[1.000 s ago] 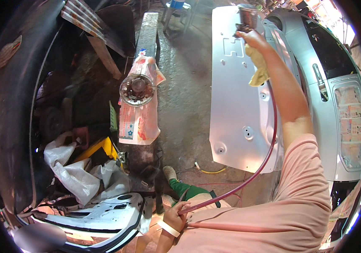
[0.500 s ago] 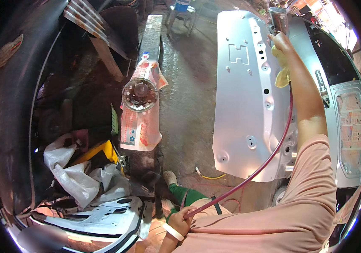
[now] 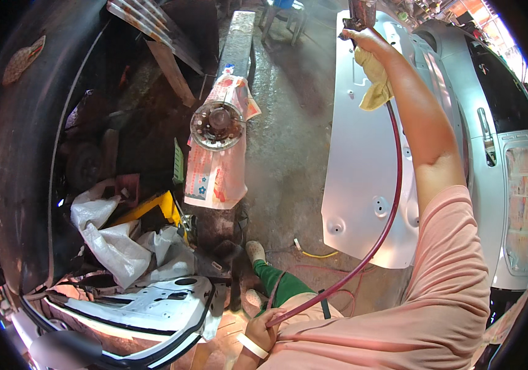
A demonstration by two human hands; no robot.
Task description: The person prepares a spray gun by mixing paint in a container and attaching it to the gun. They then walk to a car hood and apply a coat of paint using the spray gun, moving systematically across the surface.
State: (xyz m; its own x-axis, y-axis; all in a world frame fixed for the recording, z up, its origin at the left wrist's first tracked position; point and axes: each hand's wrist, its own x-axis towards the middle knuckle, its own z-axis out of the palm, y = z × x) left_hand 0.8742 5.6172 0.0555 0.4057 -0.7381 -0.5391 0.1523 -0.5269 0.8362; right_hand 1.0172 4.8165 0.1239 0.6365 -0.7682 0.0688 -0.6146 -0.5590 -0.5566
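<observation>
My right hand (image 3: 372,42) is closed round the handle of a spray gun (image 3: 362,11), whose dark cup stands on top near the upper edge of the view. A yellow cloth (image 3: 376,80) hangs about the gun's handle. Below it a dark red hose (image 3: 396,196) curves down to my waist, where my left hand (image 3: 260,331) grips it. The gun is over the far part of a silver car panel (image 3: 362,169) with holes and pressed ridges. My arm hides some of the panel, and I cannot make out the trigger.
A silver vehicle (image 3: 492,209) stands close on the right, its window partly papered over. Left of the panel runs a narrow bench (image 3: 236,46) with newspaper and a clear round dish (image 3: 217,126). White plastic sheeting (image 3: 116,250) and a white car door (image 3: 153,308) lie at lower left.
My right hand has swung the spray gun leftward and slightly farther out across the panel, drawing cloth and hose along. My left hand still grips the hose. The view has shifted a little.
</observation>
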